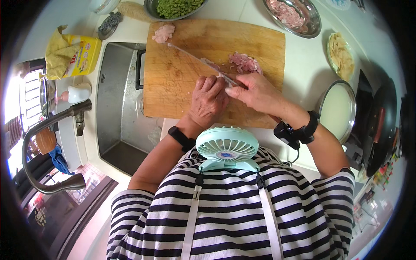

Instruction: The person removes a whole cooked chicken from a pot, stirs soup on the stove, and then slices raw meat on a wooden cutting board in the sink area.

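On a wooden cutting board (182, 78) my right hand (260, 92) grips a knife (198, 60), whose blade points to the upper left and is seen nearly edge-on. My left hand (209, 97) rests with bent fingers beside the blade; a bit of raw meat (211, 64) shows just beyond them. What lies under those fingers is mostly hidden. A pile of cut raw meat (245, 62) lies above my right hand. At the board's top left corner sits a pale pink lump of raw meat (163, 33), near the knife's tip.
Left of the board is a steel sink (112, 84) with a curved faucet (27, 152). Behind stand a bowl of chopped green vegetables (175, 8) and a steel bowl of sliced meat (313, 19). A plate of pale slices (341, 57) and a pot of whitish liquid (338, 112) are at right.
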